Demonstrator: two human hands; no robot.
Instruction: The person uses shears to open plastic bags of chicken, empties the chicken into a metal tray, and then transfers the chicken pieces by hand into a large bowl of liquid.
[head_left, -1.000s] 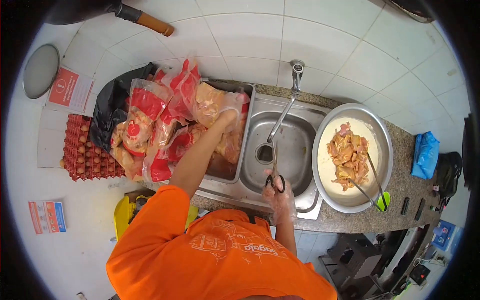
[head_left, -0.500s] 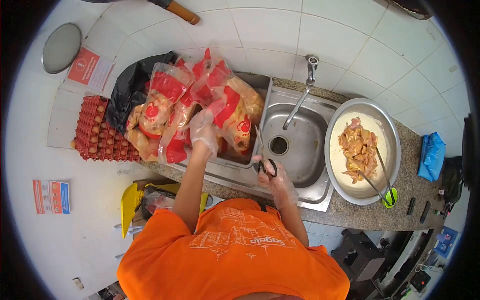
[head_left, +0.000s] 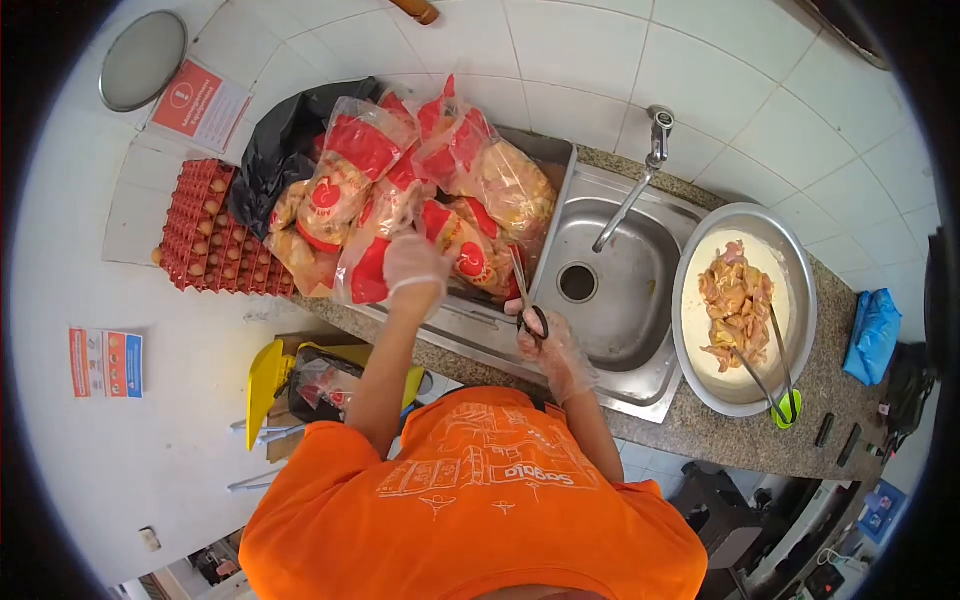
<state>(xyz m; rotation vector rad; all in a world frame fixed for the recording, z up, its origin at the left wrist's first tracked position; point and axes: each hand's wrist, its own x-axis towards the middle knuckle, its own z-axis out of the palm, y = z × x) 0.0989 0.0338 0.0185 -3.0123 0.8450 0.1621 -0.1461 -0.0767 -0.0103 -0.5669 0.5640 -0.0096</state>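
Observation:
My left hand, in a clear plastic glove, is over the front of a heap of chicken packs in clear bags with red print. Its fingers are blurred against the plastic; I cannot tell whether they grip it. Just right of that hand lies a pack with a red logo, inside the metal sink basin. My right hand, gloved too, holds black-handled scissors at the front edge of the sink. Their blades point away from me, beside the packs.
Right of the packs is a second sink bowl under a tap. A large metal bowl holds pale batter, chicken pieces and tongs. Egg trays and a black bag stand left. A blue package lies far right.
The view has shifted slightly. The logo pack beside my left hand has come down lower and nearer among the others. My left hand has drawn back a little; the scissors stay in my right.

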